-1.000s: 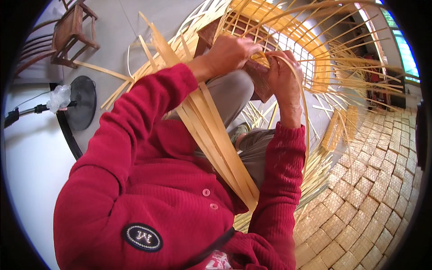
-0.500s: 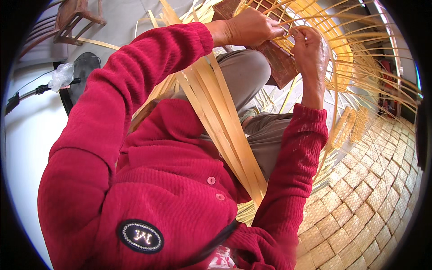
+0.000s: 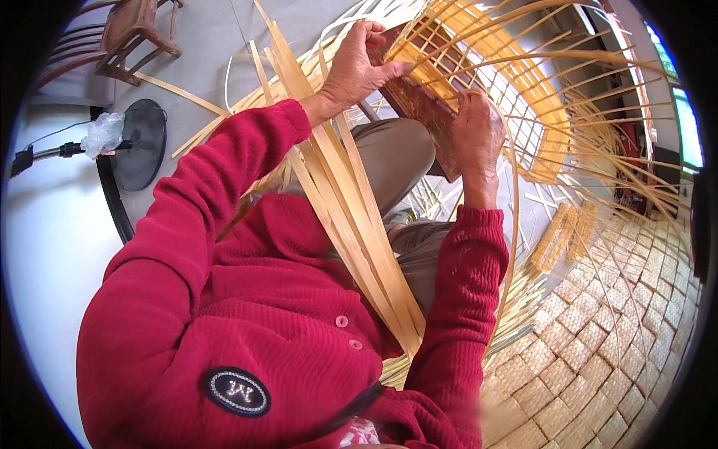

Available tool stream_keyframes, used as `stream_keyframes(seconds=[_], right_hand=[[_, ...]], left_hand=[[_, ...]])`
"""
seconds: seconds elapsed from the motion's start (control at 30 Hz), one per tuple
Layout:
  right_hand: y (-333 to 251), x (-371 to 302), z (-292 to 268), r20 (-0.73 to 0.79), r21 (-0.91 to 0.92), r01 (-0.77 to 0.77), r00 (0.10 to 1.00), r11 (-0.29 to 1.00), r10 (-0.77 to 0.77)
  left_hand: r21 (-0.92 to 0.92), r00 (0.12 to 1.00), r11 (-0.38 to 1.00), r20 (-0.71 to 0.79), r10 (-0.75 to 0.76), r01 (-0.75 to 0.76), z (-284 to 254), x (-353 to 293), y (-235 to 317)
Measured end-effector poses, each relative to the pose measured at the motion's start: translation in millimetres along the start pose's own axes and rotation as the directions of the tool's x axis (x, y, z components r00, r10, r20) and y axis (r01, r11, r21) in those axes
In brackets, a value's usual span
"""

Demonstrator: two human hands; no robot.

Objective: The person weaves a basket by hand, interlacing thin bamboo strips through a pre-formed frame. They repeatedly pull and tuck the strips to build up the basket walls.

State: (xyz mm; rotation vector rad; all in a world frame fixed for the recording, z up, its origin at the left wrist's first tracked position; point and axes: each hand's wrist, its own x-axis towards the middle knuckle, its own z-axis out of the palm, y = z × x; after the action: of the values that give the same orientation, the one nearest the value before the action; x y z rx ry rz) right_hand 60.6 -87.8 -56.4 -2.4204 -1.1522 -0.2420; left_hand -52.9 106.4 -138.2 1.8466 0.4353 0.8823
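Observation:
A half-woven yellow bamboo basket (image 3: pixel 550 163) has an open lattice base and long loose strips fanning out from its sides. It leans on a dark red wooden board (image 3: pixel 424 112) in front of my knees. At its near left corner my left hand (image 3: pixel 357 75) is open, thumb stretched to the basket's edge and fingers apart from it. My right hand (image 3: pixel 479 138) is closed at the near side, its fingers pinching a thin bamboo strip (image 3: pixel 514 217); the fingertips are partly hidden. Several wide flat bamboo strips (image 3: pixel 351 217) lie across my lap.
A wooden chair (image 3: pixel 138 34) stands at the far left, near a black round stand base (image 3: pixel 143 146) with a plastic bag on its pole. Lower right is a woven mat of square blocks (image 3: pixel 591 352). Small woven pieces (image 3: pixel 565 236) and loose strips lie on the floor.
My left hand has come away from the right one, moving left and opening. My right hand has moved left and down. More of the basket's lattice shows.

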Motion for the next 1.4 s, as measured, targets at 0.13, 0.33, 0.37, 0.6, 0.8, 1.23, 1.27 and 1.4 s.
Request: stream_keyframes(seconds=[0.13, 0.33, 0.37, 0.6, 0.8, 1.23, 1.27, 1.4], right_hand=[[-19.0, -3.4, -11.2, 0.020, -0.002, -0.097, 0.995, 0.995, 0.097], [-0.9, 3.9, -1.7, 0.079, 0.009, -0.194, 0.978, 0.981, 0.193], [0.1, 6.4, -1.0, 0.089, -0.004, -0.217, 0.972, 0.976, 0.216], [12.1, 22.2, 2.4, 0.116, 0.043, -0.297, 0.950, 0.954, 0.291], [5.1, 1.0, 1.5, 0.011, 0.086, 0.028, 1.000, 0.996, -0.029], [-36.7, -109.9, -50.2, 0.235, 0.401, -0.185, 0.967, 0.897, 0.094], [-40.0, -120.4, -61.8, 0.342, 0.455, -0.303, 0.928, 0.837, 0.151], [-39.1, -170.2, -101.8, 0.745, 0.529, -0.713, 0.650, 0.460, 0.150]], left_hand=[[-0.260, 0.994, 0.960, 0.044, -0.098, 0.106, 27.4, 8.4, 2.0], [-0.202, 0.999, 0.979, -0.047, 0.016, -0.026, 57.4, 16.7, -10.9], [-0.218, 0.999, 0.976, -0.040, -0.004, -0.005, 58.1, 19.3, -12.2], [-0.373, 1.000, 0.928, -0.009, -0.002, -0.001, 65.8, 34.3, -7.4], [-0.296, 1.000, 0.955, -0.008, -0.026, 0.022, 38.2, 27.2, 18.2], [-0.001, 0.478, 0.896, 0.846, 0.237, -0.443, -105.3, -4.6, 8.3], [0.016, 0.476, 0.918, 0.858, 0.191, -0.396, -108.5, -3.8, 7.5], [-0.055, 0.521, 0.975, 0.838, 0.163, -0.216, -104.1, -6.4, 14.8]])
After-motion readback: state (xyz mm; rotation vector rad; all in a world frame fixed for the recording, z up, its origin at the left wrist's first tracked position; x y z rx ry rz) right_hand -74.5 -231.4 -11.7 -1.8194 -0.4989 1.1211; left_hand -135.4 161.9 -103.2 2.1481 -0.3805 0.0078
